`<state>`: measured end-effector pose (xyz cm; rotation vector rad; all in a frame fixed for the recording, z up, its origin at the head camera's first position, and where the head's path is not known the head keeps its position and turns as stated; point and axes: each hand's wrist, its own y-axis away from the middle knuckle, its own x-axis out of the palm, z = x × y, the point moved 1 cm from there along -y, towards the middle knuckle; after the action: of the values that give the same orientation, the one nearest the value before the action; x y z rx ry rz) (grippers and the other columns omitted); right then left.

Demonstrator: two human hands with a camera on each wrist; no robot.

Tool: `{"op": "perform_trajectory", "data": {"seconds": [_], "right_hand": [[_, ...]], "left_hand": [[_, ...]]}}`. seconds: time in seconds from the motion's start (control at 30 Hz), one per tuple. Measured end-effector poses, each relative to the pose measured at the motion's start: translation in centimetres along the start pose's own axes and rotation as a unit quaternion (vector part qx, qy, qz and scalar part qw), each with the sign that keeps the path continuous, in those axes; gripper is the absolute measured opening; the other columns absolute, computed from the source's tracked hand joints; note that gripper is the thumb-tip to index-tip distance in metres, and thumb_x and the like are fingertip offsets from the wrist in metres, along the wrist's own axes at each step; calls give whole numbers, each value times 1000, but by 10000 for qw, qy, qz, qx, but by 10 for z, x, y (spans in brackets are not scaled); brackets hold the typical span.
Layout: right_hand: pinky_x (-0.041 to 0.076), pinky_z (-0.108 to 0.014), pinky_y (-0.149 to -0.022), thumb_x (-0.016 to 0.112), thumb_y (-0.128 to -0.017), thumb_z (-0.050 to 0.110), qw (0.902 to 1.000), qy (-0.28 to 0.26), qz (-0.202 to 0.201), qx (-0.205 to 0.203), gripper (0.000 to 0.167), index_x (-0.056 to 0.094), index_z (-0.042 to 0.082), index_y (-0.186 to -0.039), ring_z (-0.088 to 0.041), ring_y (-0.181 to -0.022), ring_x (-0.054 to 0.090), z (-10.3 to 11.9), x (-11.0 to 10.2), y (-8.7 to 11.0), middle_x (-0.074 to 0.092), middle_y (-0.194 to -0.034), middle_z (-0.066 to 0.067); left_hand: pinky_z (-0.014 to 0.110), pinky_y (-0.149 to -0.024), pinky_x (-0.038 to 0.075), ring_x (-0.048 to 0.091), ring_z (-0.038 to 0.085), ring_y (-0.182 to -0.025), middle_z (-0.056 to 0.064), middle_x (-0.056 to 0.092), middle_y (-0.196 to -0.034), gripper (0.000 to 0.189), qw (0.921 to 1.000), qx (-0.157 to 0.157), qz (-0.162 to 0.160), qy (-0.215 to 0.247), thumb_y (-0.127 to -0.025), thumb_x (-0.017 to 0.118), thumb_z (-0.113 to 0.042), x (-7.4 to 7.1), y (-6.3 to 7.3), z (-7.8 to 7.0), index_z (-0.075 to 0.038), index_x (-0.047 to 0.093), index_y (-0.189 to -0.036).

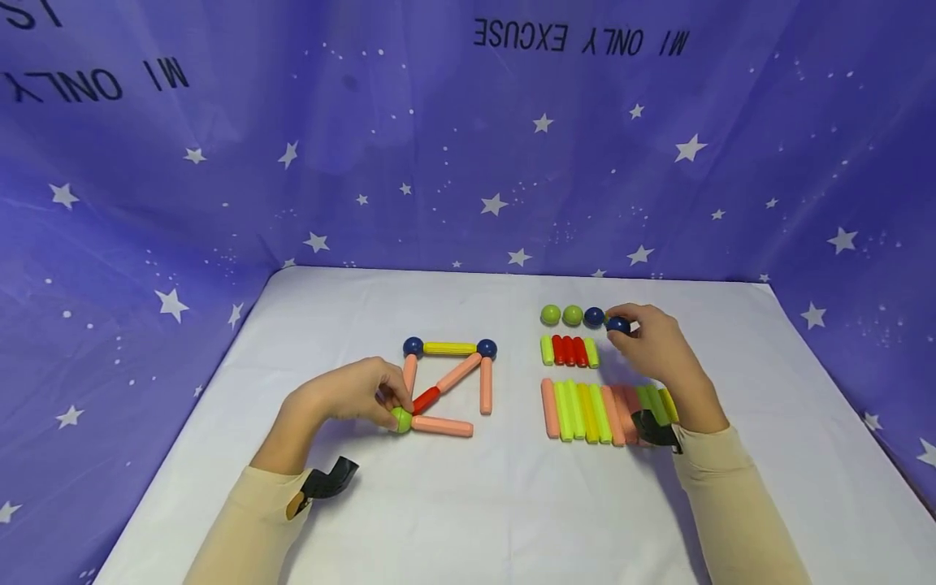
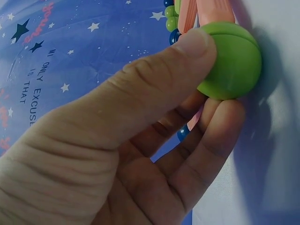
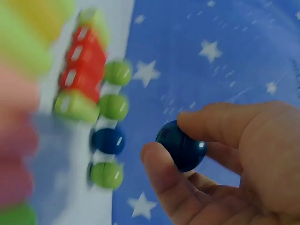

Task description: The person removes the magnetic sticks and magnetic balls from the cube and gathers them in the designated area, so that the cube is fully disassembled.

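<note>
My left hand (image 1: pixel 351 394) pinches a green ball (image 2: pixel 234 61) at the lower left corner of a flat frame of sticks and balls. Meeting at that ball are a red stick (image 1: pixel 426 400) and a pink stick (image 1: pixel 443 426). A yellow stick (image 1: pixel 449 348) joins two blue balls along the frame's far side, and a pink stick (image 1: pixel 486 386) extends from the right one towards me. Between thumb and fingers, my right hand (image 1: pixel 651 341) holds another blue ball (image 3: pixel 182 146), raised beside the row of loose balls.
The loose row holds two green balls (image 1: pixel 561 315), a blue ball (image 1: pixel 594 317) and a green ball (image 3: pixel 107 175). Nearer lie short red and green sticks (image 1: pixel 569 351), then long pink, green and yellow sticks (image 1: pixel 585 412), partly hidden by my right wrist. A starry purple cloth (image 1: pixel 439 146) surrounds the white table (image 1: pixel 512 504).
</note>
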<state>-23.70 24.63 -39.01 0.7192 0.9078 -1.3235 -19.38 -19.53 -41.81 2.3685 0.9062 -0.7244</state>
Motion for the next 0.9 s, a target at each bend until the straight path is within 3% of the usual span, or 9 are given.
{"op": "perform_trajectory", "data": {"seconds": [0.13, 0.33, 0.5, 0.9], "right_hand": [[48, -54, -83, 62, -92, 20, 9987, 291, 162, 373, 44, 54, -6, -126, -38, -95, 55, -21, -7, -17, 58, -115, -27], [46, -56, -81, 63, -86, 15, 9938, 633, 733, 545, 40, 57, -9, -117, -40, -95, 55, -50, -10, -46, 59, -110, -29], [43, -59, -88, 65, -87, 14, 9864, 808, 1143, 861, 41, 55, -9, -120, -41, -100, 52, -69, -4, -60, 55, -117, -31], [41, -60, -93, 62, -90, 11, 9898, 673, 968, 793, 44, 49, -8, -128, -43, -102, 53, -79, 6, -75, 54, -117, -32]], "left_hand": [[29, -71, 52, 61, 16, -81, -4, 65, -90, 23, 10000, -8, 4, 1, -74, 84, -6, 1, 2, 1, -19, 75, -91], [29, -72, 52, 61, 15, -81, -4, 65, -90, 23, 10000, 9, -7, -10, -74, 84, -6, 2, 3, 2, -19, 75, -91], [29, -73, 52, 61, 14, -82, -4, 65, -91, 23, 10000, 50, -1, -27, -74, 85, -6, 3, 1, 0, -19, 76, -91], [30, -72, 52, 61, 16, -81, -4, 64, -89, 24, 10000, -8, -40, -24, -73, 85, -6, 0, 1, 1, -19, 76, -90]]}}
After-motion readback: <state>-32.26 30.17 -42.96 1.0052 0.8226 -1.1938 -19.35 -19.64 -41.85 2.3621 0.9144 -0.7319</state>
